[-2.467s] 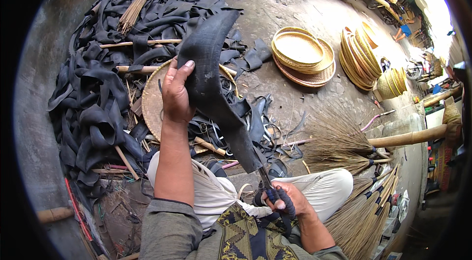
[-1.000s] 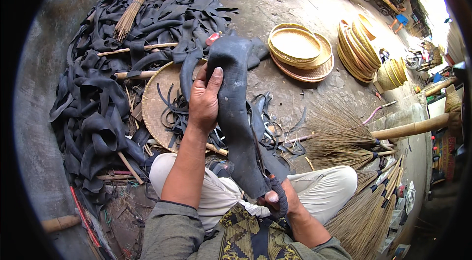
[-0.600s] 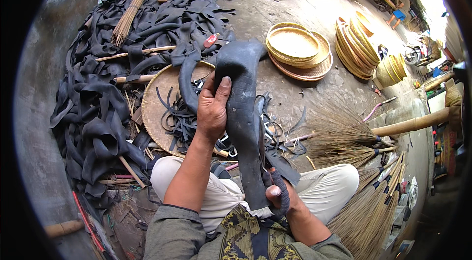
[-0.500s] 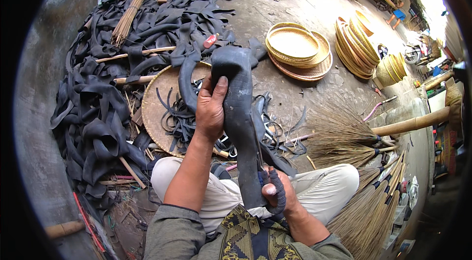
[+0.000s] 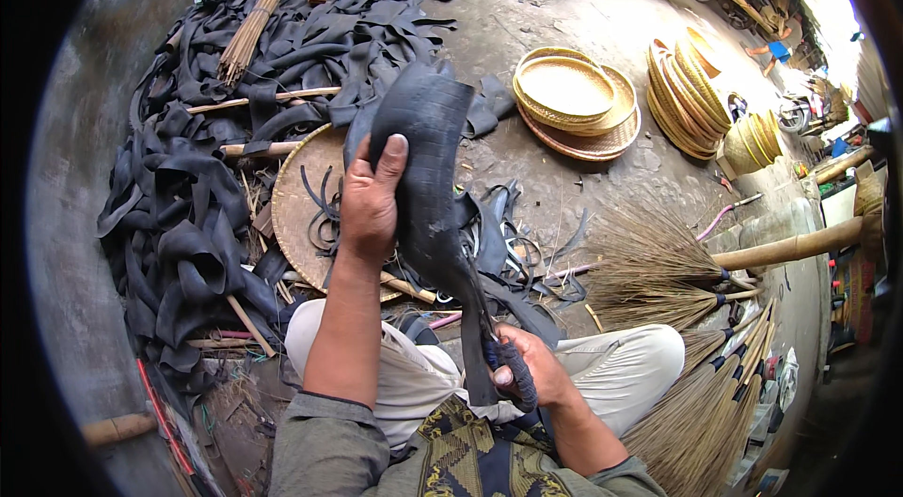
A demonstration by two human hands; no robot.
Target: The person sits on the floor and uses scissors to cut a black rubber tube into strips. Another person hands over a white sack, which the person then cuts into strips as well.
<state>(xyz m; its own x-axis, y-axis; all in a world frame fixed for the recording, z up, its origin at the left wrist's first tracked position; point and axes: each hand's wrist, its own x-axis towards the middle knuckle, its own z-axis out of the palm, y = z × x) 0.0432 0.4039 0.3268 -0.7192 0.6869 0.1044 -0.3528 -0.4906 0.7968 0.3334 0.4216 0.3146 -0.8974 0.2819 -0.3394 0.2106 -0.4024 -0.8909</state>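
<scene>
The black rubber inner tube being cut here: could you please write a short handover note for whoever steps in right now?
Left hand: grips the upper part of the black rubber inner tube, holding it up and taut.
Right hand: closed on a dark-handled cutting tool at the tube's lower end, over the lap.
Nearby: round woven bamboo tray with thin cut rubber strips; heap of black rubber pieces on the left.
Done: some strips already lie cut.
Left: most of this tube looks uncut.

Open-air craft workshop on bare ground.
Heaps of cut black rubber strips [image 5: 188, 215] lie beside stacked woven bamboo trays [image 5: 574, 97], bundled straw brooms [image 5: 658, 271] and a sheaf of thin sticks [image 5: 263, 8] on the concrete floor [image 5: 527, 17].
</scene>
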